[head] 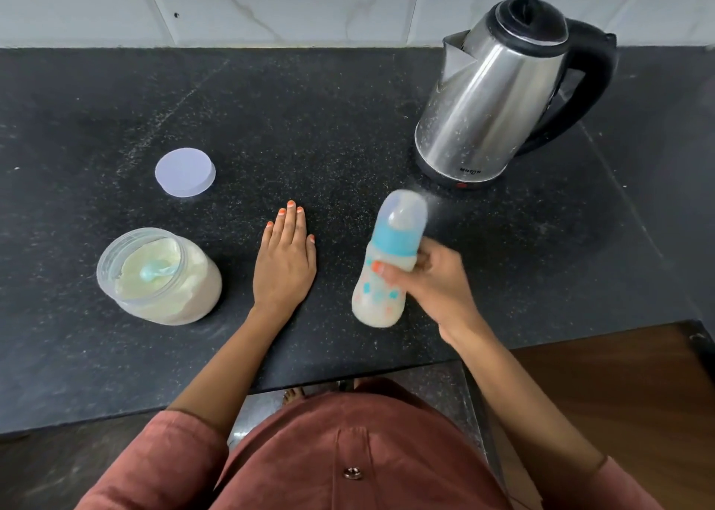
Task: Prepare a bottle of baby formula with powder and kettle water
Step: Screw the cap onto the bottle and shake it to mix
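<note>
Baby bottle (396, 246): capped, milky fill, held over counter (309, 122), just in front of kettle (491, 95). I log right hand (425, 281) wrapped round mid-body from the right; long axis tilted, teat away, base twd me. Left hand (284, 262) flat on counter, fingers straight, nearer powder jar (162, 277).

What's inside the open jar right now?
The jar holds pale powder, with a blue scoop lying in it. Part of the scoop is buried, so its full shape is hidden.
</note>
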The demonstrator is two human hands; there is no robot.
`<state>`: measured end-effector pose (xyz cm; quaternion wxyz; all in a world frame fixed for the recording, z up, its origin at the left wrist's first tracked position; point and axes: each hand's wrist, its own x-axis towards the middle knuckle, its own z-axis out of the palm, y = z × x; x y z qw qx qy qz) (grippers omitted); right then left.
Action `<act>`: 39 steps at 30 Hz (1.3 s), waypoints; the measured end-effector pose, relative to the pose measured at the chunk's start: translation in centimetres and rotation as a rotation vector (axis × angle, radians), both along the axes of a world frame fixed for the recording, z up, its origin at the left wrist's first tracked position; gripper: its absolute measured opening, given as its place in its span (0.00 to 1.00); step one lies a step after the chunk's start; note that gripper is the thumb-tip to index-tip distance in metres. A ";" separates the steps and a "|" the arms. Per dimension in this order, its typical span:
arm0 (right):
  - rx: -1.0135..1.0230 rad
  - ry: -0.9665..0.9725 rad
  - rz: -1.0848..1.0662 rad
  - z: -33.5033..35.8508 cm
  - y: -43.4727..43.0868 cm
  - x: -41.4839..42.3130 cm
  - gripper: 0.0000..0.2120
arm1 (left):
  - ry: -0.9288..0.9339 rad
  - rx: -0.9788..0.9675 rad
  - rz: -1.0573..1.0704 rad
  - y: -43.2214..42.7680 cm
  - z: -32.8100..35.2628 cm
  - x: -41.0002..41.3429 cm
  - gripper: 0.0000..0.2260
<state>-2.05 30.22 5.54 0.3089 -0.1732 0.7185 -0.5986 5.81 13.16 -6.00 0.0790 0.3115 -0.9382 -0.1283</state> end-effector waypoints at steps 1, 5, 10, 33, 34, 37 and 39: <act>0.025 -0.005 0.030 -0.1 0.2 0.1 0.13 | -0.001 -0.003 -0.001 0.0 0.0 0.0 0.22; -0.202 -0.147 -0.290 0.5 -0.3 -1.9 0.08 | 0.007 -0.005 0.002 0.0 0.0 -0.1 0.22; -0.001 -0.064 -0.014 0.1 0.0 -0.4 0.12 | 0.011 -0.001 -0.001 0.0 0.0 -0.1 0.21; 0.052 -0.022 0.116 -0.6 -0.5 -1.2 0.15 | -0.005 0.002 -0.001 0.1 0.5 -0.1 0.21; 0.046 -0.028 0.112 -0.7 -0.6 -1.4 0.15 | -0.005 0.004 0.000 0.1 0.5 -0.1 0.21; 0.015 -0.001 0.084 -0.7 -1.3 -2.7 0.16 | -0.004 0.005 0.002 0.1 0.4 -0.1 0.21; 0.015 0.035 0.096 -0.8 -2.2 -3.7 0.18 | -0.004 -0.002 0.008 0.1 0.4 -0.1 0.22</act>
